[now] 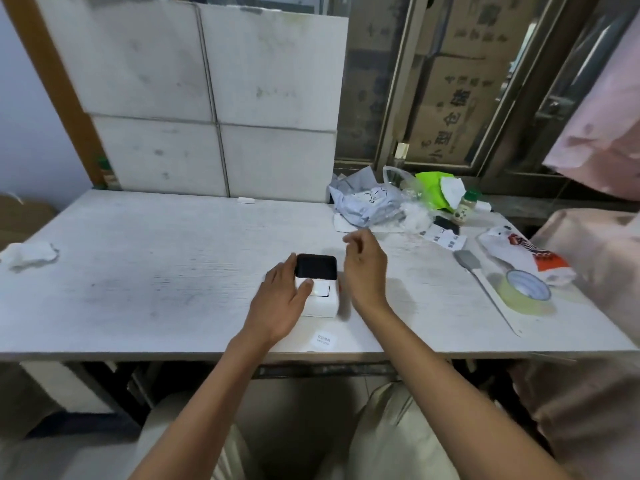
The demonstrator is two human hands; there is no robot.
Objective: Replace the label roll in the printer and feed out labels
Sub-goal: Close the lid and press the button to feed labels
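A small white label printer [323, 303] with a dark lid [316, 266] stands near the front middle of the white table [156, 271]. My left hand [282, 299] rests against the printer's left side, thumb on its white top near the label slot. My right hand [365, 268] hovers just right of the printer, fingers loosely curled, holding nothing I can see. A single printed label [322, 340] lies on the table in front of the printer.
A roll of tape [528, 292], a flat scraper [485, 285], a snack bag [526, 254], paper slips [443, 237], crumpled bags [374, 202] and a small bottle [465, 207] crowd the right side. A crumpled tissue [29, 254] lies far left. White boxes [214, 102] stand behind.
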